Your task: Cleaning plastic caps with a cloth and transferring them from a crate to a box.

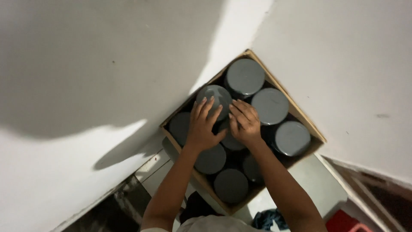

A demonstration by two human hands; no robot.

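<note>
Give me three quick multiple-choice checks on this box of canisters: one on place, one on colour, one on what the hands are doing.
1. Where do the grey canisters sit?
A. in a cardboard box
B. on a wire rack
C. in a plastic bucket

2. What colour are the canister tops?
A. red
B. grey
C. yellow

3. What are the left hand and the right hand doing?
A. hanging clear of the box
B. both reaching in among the canisters
C. each holding a tool

Answers: 1 A, brown box walls frame the canisters. 2 B, every round top shows grey. 3 B, both hands lie over the canisters, fingers spread on them.
</note>
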